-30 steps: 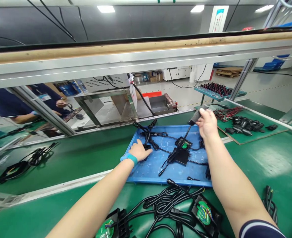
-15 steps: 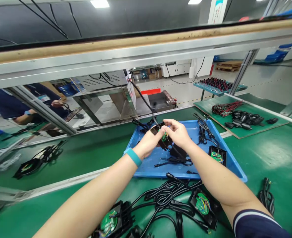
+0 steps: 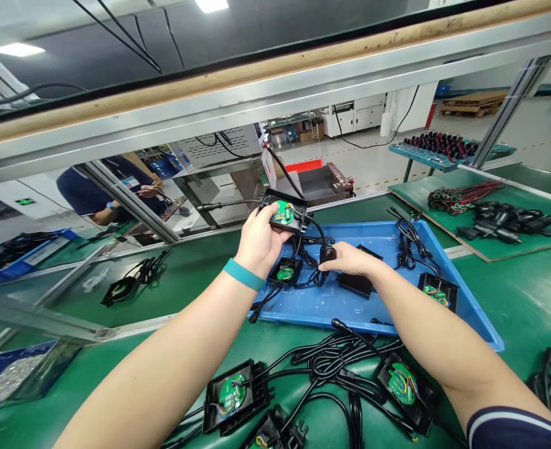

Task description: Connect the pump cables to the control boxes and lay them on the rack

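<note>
Housing, black with a green circuit board inside, is held tilted above the far left part of a blue tray, clamped between thumb and fingers of the left hand. Over the tray, the right hand has its fingers pinched together on a black cable bundle; another open housing lies in the tray nearby.

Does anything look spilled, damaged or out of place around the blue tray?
Nothing looks plainly spilled or damaged. The messiest spot is the cable tangle in front of the tray, cords looping over one another. The housing in the left hand is open, but so are others.
</note>
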Demonstrator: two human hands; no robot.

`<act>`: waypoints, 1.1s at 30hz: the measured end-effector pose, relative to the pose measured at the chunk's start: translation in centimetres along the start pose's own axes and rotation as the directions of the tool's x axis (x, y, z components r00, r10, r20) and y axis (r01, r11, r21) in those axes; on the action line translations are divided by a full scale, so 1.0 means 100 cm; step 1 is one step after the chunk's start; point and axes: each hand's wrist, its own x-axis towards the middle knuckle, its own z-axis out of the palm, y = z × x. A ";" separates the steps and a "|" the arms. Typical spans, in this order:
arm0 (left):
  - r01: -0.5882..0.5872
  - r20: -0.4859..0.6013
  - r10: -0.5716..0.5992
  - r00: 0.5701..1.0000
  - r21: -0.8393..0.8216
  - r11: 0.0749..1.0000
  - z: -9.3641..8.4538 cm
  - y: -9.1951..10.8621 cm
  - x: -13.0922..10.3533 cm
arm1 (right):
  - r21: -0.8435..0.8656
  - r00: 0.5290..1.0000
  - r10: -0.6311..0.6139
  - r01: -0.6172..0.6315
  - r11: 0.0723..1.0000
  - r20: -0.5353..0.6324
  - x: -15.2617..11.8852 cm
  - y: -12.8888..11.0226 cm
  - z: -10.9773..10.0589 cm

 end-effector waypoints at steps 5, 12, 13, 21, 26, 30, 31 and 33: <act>0.106 -0.191 -0.130 0.973 -0.127 0.986 -0.028 -0.019 -0.034 | -0.088 0.862 -0.025 -0.023 0.996 -0.507 0.001 0.005 -0.033; 0.412 -0.389 -0.530 0.753 -0.349 0.842 -0.028 -0.113 -0.070 | -0.496 0.744 -0.323 -0.013 0.868 -0.585 0.033 0.055 -0.050; 0.427 -0.418 -0.547 0.726 -0.350 0.834 -0.026 -0.125 -0.069 | -0.511 0.790 -0.272 -0.060 0.857 -0.549 0.035 0.059 -0.046; 0.673 -0.360 -0.667 0.652 -0.130 0.728 -0.028 -0.137 -0.061 | -0.679 0.949 0.185 -0.311 0.665 -0.254 0.017 0.048 -0.027; 0.549 -0.232 -0.504 0.832 0.211 0.809 -0.033 -0.112 -0.081 | -0.735 0.968 0.244 -0.204 0.646 -0.054 0.010 0.054 -0.013; -0.165 0.173 0.002 0.985 0.936 0.311 -0.043 -0.118 -0.062 | -0.742 0.953 0.303 -0.206 0.637 -0.004 0.017 0.080 0.001; -0.199 0.202 -0.039 0.979 0.977 0.076 -0.049 -0.123 -0.052 | -0.751 0.956 0.294 -0.202 0.628 -0.012 0.021 0.090 0.003; -0.123 0.090 -0.159 0.983 0.969 -0.216 -0.059 -0.135 -0.034 | -0.774 0.956 0.290 -0.213 0.596 -0.041 0.027 0.112 0.005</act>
